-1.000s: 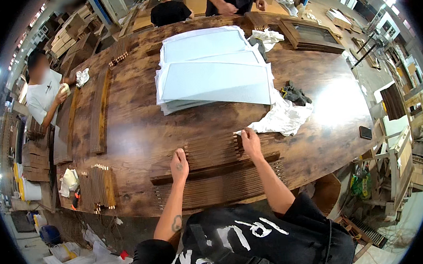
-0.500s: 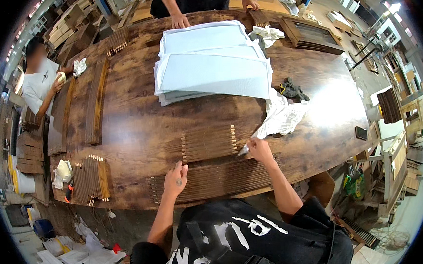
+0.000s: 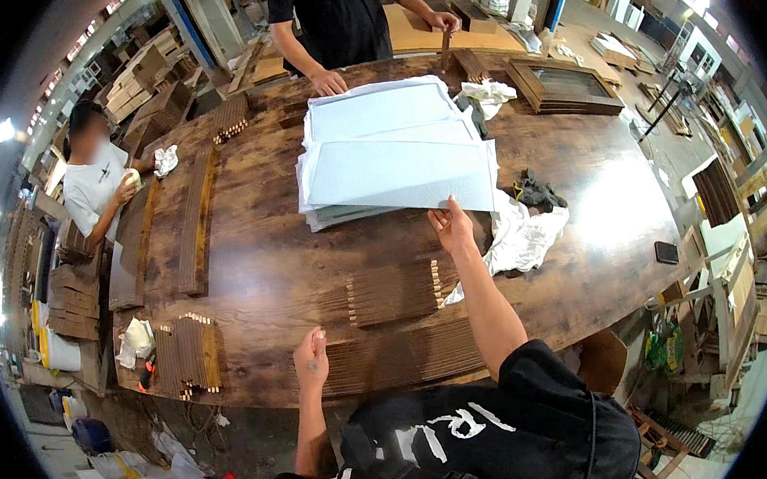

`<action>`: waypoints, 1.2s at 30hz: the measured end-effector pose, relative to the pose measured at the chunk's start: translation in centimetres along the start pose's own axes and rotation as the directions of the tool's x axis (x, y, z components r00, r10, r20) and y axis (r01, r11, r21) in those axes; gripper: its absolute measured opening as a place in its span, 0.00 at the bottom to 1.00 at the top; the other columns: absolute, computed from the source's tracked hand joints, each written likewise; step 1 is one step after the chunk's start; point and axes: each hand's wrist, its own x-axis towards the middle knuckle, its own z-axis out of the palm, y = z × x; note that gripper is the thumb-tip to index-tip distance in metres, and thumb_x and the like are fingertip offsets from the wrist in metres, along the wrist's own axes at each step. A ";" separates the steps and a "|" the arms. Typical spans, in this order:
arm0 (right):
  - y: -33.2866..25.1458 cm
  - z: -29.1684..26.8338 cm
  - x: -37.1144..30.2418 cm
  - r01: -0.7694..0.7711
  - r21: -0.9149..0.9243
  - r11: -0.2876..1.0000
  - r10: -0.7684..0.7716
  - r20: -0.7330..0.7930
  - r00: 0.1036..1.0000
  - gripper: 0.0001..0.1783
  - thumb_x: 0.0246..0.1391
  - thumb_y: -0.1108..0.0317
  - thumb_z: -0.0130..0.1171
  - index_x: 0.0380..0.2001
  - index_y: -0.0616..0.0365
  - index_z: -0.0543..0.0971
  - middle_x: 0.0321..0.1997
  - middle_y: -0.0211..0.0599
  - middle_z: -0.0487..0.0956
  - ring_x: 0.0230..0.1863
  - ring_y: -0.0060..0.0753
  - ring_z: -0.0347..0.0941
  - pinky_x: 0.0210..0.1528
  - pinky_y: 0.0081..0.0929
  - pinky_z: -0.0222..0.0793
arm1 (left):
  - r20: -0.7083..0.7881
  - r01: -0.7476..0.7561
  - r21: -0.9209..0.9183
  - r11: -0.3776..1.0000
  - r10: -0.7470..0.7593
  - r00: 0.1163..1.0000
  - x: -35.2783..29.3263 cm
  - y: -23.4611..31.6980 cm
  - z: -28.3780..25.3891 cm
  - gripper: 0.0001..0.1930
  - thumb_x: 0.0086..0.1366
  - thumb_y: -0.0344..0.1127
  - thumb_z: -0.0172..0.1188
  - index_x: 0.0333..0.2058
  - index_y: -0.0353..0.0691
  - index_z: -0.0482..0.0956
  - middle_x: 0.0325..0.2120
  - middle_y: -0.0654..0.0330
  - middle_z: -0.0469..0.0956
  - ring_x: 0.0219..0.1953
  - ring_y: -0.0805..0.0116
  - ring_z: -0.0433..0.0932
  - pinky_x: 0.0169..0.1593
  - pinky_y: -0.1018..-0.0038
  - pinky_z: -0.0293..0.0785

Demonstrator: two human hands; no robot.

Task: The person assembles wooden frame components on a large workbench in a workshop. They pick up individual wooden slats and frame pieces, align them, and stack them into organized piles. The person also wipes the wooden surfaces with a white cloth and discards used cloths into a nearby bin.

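My right hand [image 3: 451, 226] reaches forward and pinches the near edge of the top sheet in a stack of pale blue sheets [image 3: 391, 151] lying mid-table. My left hand [image 3: 311, 360] rests at the table's near edge on a row of dark wooden slats [image 3: 408, 358], fingers loosely curled, holding nothing. A second, shorter bundle of slats with pale dowel ends [image 3: 393, 292] lies just beyond that row, between my two hands.
A white cloth [image 3: 524, 238] and dark gloves [image 3: 536, 192] lie right of my arm. Across the brown table [image 3: 271, 264] a person in black leans a hand [image 3: 330, 82] by the sheets. A seated person [image 3: 99, 182] works at left beside long slat rows [image 3: 196, 220].
My right hand left the slat bundle and moved forward to the blue sheet stack, taking hold of its edge. My left hand slid back toward the near edge of the table.
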 end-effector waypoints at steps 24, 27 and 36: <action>-1.9 -1.0 -1.2 0.020 -0.077 0.997 -0.014 0.079 0.997 0.12 0.64 0.72 0.52 0.46 0.68 0.67 0.39 0.44 0.74 0.33 0.41 0.78 0.36 0.34 0.81 | 0.068 -0.112 -0.381 0.918 0.148 0.987 -2.4 1.2 0.2 0.29 0.73 0.54 0.46 0.51 0.29 0.75 0.38 0.49 0.82 0.38 0.63 0.82 0.45 0.71 0.77; -3.2 -1.1 -0.1 0.027 -0.215 0.976 0.003 0.140 0.990 0.12 0.64 0.72 0.50 0.47 0.67 0.66 0.39 0.46 0.75 0.37 0.43 0.79 0.32 0.33 0.79 | 0.084 -0.081 -0.384 0.920 0.122 0.989 -3.1 1.1 0.1 0.28 0.73 0.53 0.47 0.51 0.29 0.75 0.38 0.49 0.83 0.38 0.64 0.82 0.45 0.72 0.77; -4.6 -0.8 1.3 0.082 -0.572 0.816 -0.206 -0.155 0.966 0.24 0.61 0.66 0.57 0.53 0.74 0.65 0.42 0.56 0.79 0.38 0.45 0.80 0.32 0.32 0.76 | 0.039 -0.049 -0.375 0.926 0.069 0.997 -2.1 -1.4 0.9 0.28 0.73 0.53 0.48 0.48 0.27 0.77 0.34 0.50 0.83 0.35 0.65 0.82 0.42 0.71 0.78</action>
